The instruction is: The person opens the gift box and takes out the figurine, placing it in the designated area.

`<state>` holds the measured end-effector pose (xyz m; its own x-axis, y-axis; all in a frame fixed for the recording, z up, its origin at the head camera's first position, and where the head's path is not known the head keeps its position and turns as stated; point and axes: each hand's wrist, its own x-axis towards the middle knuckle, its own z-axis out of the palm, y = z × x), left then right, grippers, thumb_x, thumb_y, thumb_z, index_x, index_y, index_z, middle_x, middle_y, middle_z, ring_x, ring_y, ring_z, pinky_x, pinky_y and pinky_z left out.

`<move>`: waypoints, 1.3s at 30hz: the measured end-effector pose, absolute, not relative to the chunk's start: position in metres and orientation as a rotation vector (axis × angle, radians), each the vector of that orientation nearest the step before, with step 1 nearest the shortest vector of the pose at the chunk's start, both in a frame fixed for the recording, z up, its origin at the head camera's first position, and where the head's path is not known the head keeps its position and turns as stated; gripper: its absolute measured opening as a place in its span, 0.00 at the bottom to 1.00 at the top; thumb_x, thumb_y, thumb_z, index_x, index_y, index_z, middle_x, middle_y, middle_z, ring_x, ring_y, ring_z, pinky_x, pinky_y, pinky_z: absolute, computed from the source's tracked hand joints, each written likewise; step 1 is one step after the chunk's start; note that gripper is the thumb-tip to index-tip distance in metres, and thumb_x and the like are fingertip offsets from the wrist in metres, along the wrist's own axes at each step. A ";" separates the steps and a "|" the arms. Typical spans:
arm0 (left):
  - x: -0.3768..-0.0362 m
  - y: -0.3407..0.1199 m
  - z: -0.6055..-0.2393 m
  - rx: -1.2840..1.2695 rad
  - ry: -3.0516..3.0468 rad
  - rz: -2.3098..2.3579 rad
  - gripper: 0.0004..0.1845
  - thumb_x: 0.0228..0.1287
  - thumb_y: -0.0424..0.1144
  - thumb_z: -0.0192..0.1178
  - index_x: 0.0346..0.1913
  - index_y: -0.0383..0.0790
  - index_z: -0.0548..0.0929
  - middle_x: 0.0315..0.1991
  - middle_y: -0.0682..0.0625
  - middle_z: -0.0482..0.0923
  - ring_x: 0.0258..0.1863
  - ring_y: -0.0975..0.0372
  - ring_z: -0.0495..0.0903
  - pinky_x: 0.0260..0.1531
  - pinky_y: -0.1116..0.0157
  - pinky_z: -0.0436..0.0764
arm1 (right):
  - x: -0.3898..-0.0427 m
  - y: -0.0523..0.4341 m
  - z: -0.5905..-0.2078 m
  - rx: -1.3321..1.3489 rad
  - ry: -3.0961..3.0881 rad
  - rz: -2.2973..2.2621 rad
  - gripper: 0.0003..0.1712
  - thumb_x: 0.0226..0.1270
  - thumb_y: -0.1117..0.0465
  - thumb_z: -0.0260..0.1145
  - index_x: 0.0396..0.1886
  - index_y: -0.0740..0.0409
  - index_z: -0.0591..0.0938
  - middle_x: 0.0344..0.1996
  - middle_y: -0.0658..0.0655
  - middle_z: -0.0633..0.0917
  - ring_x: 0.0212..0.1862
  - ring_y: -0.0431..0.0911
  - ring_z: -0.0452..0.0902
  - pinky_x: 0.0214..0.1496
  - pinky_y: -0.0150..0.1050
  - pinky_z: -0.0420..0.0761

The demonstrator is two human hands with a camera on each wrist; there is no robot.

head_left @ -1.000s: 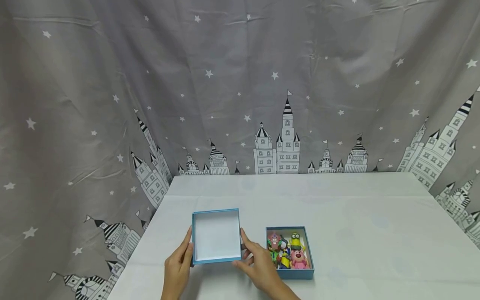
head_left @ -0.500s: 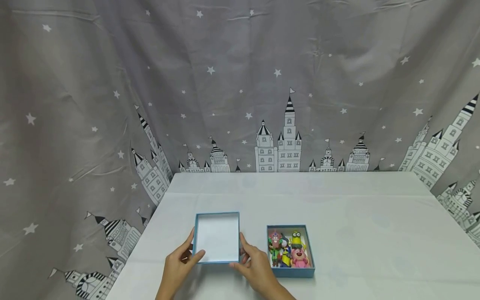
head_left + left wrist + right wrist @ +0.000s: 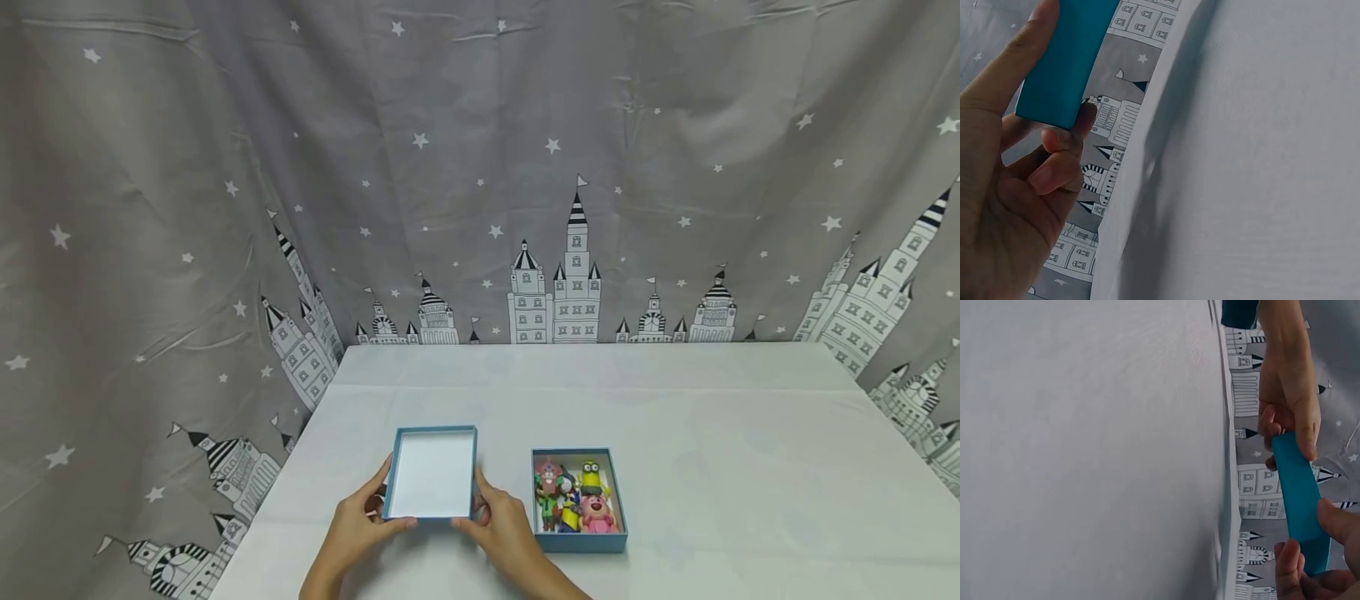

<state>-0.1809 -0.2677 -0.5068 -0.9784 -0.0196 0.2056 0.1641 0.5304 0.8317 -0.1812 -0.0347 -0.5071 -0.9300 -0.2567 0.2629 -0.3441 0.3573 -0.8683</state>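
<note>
Both hands hold a square blue box lid (image 3: 432, 472) with a white inside, its hollow side facing the head camera. My left hand (image 3: 356, 521) grips the left side, thumb along the near edge. At the right side, my right hand (image 3: 502, 525) pinches the near corner with thumb and fingers. The left wrist view has the lid's turquoise side wall (image 3: 1069, 69) between thumb and fingers, above the white table. To the right rests a blue box (image 3: 583, 543) holding several toy figures, among them a pink bear (image 3: 598, 515) and a yellow one-piece goggled figure (image 3: 591, 477).
A white cloth covers the table (image 3: 720, 467). Behind it and along its left side hangs a grey curtain (image 3: 465, 100) printed with stars and castles. The toy box stands close to the right forearm.
The lid has tilted flatter and shifted slightly nearer. The left thumb has moved from the lid's left side to its near edge. The toy box stays in place.
</note>
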 end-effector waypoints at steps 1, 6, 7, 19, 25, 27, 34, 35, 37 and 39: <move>-0.182 -0.269 -0.508 -0.129 -2.585 -1.431 0.50 0.33 0.36 0.78 0.66 0.37 0.65 0.38 0.47 0.78 0.21 0.66 0.73 0.20 0.71 0.76 | -0.182 -0.035 -0.508 0.561 -2.521 1.639 0.43 0.50 0.53 0.73 0.60 0.75 0.67 0.23 0.46 0.75 0.21 0.32 0.63 0.19 0.26 0.68; -0.186 -0.272 -0.513 -0.145 -2.620 -1.393 0.50 0.32 0.36 0.78 0.65 0.37 0.66 0.36 0.48 0.74 0.17 0.68 0.69 0.17 0.73 0.73 | -0.183 -0.037 -0.513 0.565 -2.536 1.609 0.43 0.50 0.54 0.73 0.59 0.77 0.68 0.21 0.46 0.74 0.20 0.31 0.63 0.18 0.26 0.68; -0.187 -0.273 -0.514 -0.141 -2.631 -1.379 0.50 0.32 0.37 0.78 0.65 0.36 0.66 0.35 0.49 0.73 0.17 0.68 0.68 0.17 0.73 0.72 | -0.183 -0.038 -0.514 0.567 -2.542 1.600 0.43 0.50 0.54 0.73 0.58 0.78 0.68 0.21 0.46 0.74 0.20 0.31 0.63 0.18 0.26 0.68; -0.192 -0.277 -0.525 -0.144 -2.752 -1.267 0.50 0.32 0.42 0.78 0.64 0.36 0.67 0.29 0.53 0.70 0.23 0.66 0.68 0.22 0.72 0.73 | -0.187 -0.040 -0.529 0.569 -2.582 1.561 0.44 0.50 0.53 0.73 0.57 0.80 0.69 0.15 0.42 0.73 0.17 0.30 0.63 0.16 0.25 0.68; -0.191 -0.280 -0.528 -0.136 -2.761 -1.322 0.51 0.33 0.43 0.77 0.66 0.36 0.65 0.42 0.44 0.78 0.32 0.61 0.79 0.32 0.71 0.79 | -0.187 -0.043 -0.532 0.570 -2.568 1.616 0.43 0.50 0.53 0.74 0.56 0.80 0.69 0.13 0.41 0.73 0.15 0.30 0.65 0.15 0.25 0.68; -0.191 -0.280 -0.528 -0.147 -2.759 -1.333 0.51 0.33 0.43 0.77 0.66 0.36 0.65 0.48 0.39 0.77 0.35 0.58 0.80 0.35 0.70 0.80 | -0.186 -0.044 -0.533 0.566 -2.568 1.627 0.43 0.50 0.54 0.74 0.56 0.80 0.69 0.12 0.41 0.73 0.15 0.30 0.65 0.15 0.25 0.68; -0.191 -0.281 -0.527 -0.155 -2.827 -1.277 0.50 0.35 0.47 0.76 0.66 0.36 0.65 0.36 0.48 0.79 0.26 0.65 0.72 0.27 0.72 0.74 | -0.184 -0.045 -0.534 0.535 -2.608 1.624 0.42 0.49 0.54 0.74 0.55 0.80 0.70 0.11 0.42 0.72 0.15 0.30 0.64 0.15 0.26 0.67; -0.191 -0.281 -0.527 -0.156 -2.839 -1.265 0.50 0.35 0.47 0.76 0.66 0.36 0.65 0.33 0.50 0.78 0.25 0.66 0.71 0.26 0.72 0.73 | -0.184 -0.045 -0.534 0.531 -2.616 1.626 0.42 0.49 0.54 0.74 0.55 0.80 0.70 0.11 0.42 0.72 0.15 0.30 0.63 0.15 0.26 0.67; -0.190 -0.281 -0.527 -0.154 -2.865 -1.248 0.50 0.36 0.48 0.76 0.66 0.36 0.65 0.26 0.53 0.73 0.23 0.66 0.68 0.24 0.72 0.72 | -0.183 -0.045 -0.535 0.526 -2.631 1.624 0.42 0.49 0.54 0.74 0.55 0.80 0.70 0.11 0.42 0.72 0.14 0.31 0.63 0.14 0.26 0.66; -0.190 -0.281 -0.527 -0.156 -2.880 -1.239 0.50 0.36 0.48 0.76 0.66 0.36 0.65 0.23 0.54 0.70 0.22 0.66 0.67 0.22 0.73 0.70 | -0.182 -0.044 -0.536 0.525 -2.644 1.615 0.42 0.49 0.54 0.74 0.55 0.81 0.70 0.11 0.41 0.71 0.14 0.31 0.62 0.13 0.26 0.65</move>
